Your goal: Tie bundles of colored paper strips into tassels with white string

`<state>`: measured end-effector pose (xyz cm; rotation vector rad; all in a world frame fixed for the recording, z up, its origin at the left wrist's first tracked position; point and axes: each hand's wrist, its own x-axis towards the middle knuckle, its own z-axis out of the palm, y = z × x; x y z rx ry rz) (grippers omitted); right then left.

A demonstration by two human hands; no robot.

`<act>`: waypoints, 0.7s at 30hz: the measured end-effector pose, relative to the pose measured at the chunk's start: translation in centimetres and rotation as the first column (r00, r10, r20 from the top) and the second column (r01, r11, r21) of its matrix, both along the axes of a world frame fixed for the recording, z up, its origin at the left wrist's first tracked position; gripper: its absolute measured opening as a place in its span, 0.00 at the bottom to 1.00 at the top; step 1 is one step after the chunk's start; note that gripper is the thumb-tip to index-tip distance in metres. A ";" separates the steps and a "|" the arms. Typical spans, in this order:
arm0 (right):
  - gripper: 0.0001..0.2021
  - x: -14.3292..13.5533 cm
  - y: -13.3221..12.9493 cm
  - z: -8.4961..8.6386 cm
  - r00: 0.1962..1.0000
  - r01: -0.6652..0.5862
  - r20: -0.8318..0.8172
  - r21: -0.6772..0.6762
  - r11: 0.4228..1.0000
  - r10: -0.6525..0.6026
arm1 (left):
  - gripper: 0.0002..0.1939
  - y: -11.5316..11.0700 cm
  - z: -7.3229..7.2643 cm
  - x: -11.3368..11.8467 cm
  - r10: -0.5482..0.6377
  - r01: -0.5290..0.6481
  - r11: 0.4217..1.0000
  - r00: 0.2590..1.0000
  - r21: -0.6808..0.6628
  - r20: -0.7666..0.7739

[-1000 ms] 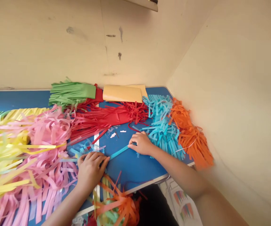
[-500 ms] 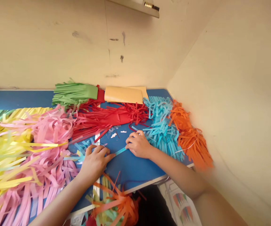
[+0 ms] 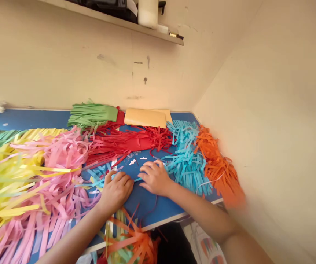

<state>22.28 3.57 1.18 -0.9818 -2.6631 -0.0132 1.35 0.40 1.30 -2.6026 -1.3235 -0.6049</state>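
Both of my hands rest over the blue table [image 3: 163,212], with a thin light-blue paper strip [image 3: 138,179] between them. My left hand [image 3: 118,189] has its fingers bent down over the strip's left end, closed on it. On the strip's right end lies my right hand [image 3: 154,178], its fingers somewhat spread, palm down. Fringed light-blue paper [image 3: 188,161] lies just right of my right hand. Small blue scraps [image 3: 99,174] are left of my left hand. Red fringed paper [image 3: 138,143] stretches behind both hands.
Pink [image 3: 67,150], yellow [image 3: 12,183] and green fringes [image 3: 92,115] cover the left and back. Folded yellow paper [image 3: 145,117] lies by the wall. Orange fringe [image 3: 221,168] hangs at the right edge, another orange bunch [image 3: 138,242] at the front. A shelf [image 3: 114,24] is above.
The view has tilted up, showing more of the shelf. My hands have come closer together, the visible strip between them is shorter, and my right hand's fingers look more spread.
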 end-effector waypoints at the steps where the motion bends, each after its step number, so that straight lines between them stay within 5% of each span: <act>1: 0.07 -0.3 -0.4 -0.3 1.000 -0.020 -0.003 0.038 0.999 0.020 | 0.12 -0.1 -0.1 -0.1 -0.008 0.008 1.000 1.000 0.003 0.000; 8: 0.09 0.4 -0.9 -1.5 0.998 0.057 -0.041 0.078 0.995 -0.054 | 0.13 -0.8 -1.2 -2.2 -0.068 0.067 0.997 0.998 0.027 0.006; 15: 0.13 -0.3 -0.9 -1.8 0.999 -0.051 0.004 0.141 0.989 0.051 | 0.15 -0.9 -1.6 -1.8 -0.086 0.086 0.995 0.996 0.042 0.009; 21: 0.07 3.4 0.1 -2.7 0.978 0.038 -0.208 0.019 0.999 -0.033 | 0.15 -1.2 -2.4 -3.9 -0.134 0.136 0.990 0.989 -0.021 0.067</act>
